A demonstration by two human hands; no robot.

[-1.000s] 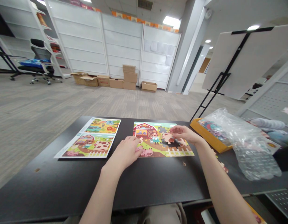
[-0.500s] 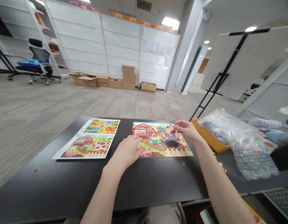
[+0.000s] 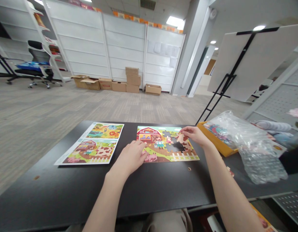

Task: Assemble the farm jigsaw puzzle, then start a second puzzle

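Note:
A partly filled farm jigsaw puzzle (image 3: 149,131) lies on the black table, with a dark gap right of its middle. My right hand (image 3: 193,133) pinches a cream and brown puzzle piece (image 3: 180,138) above the right side of that gap. Resting over the puzzle's lower left edge, my left hand (image 3: 133,155) has its fingers stretched out and holds nothing. A printed picture sheet (image 3: 91,145) lies flat to the left, showing a zoo scene above and the same farm scene below.
On the right, a yellow box (image 3: 226,150) holds many colourful pieces under clear bubble wrap (image 3: 255,154). A few loose pieces (image 3: 230,171) lie beside my right forearm. Beyond the table stand cardboard boxes (image 3: 133,80) and a whiteboard on a black easel (image 3: 227,85).
My right hand has shifted slightly right, and the piece in its fingers has moved from the gap's top toward its right side, now tilted. My left hand stays in place.

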